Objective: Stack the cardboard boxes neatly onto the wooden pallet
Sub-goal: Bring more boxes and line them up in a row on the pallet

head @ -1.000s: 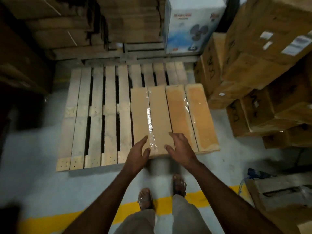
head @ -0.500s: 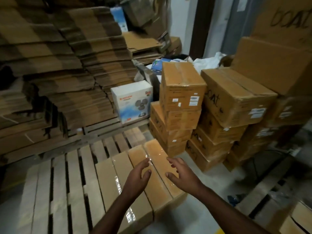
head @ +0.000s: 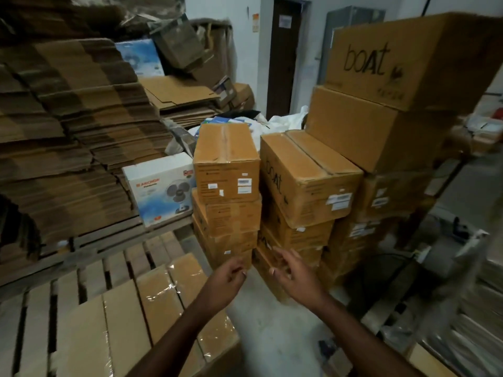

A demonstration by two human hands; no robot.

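The wooden pallet point(head: 38, 319) lies at the lower left. On its right part lie two taped cardboard boxes, one point(head: 117, 336) nearer me and one point(head: 187, 281) beside it. My left hand point(head: 226, 278) and my right hand point(head: 294, 276) hover empty with relaxed fingers, off the pallet's right edge. Just beyond them stands a stack of three cardboard boxes; its top box point(head: 226, 164) carries white labels. A taller pile to the right has a box marked "boat" point(head: 307, 175) on its front column.
Flattened cardboard sheets point(head: 68, 137) are piled high on the left. A white fan carton point(head: 160, 186) sits behind the pallet. Large boxes point(head: 394, 58) tower at the right. Bare grey floor point(head: 277, 336) lies between pallet and stacks. A dark door point(head: 283, 55) is at the back.
My view has swung up and right from the pallet toward the box stacks. Both hands have lifted off the box on the pallet and moved right, toward the stacks, holding nothing.
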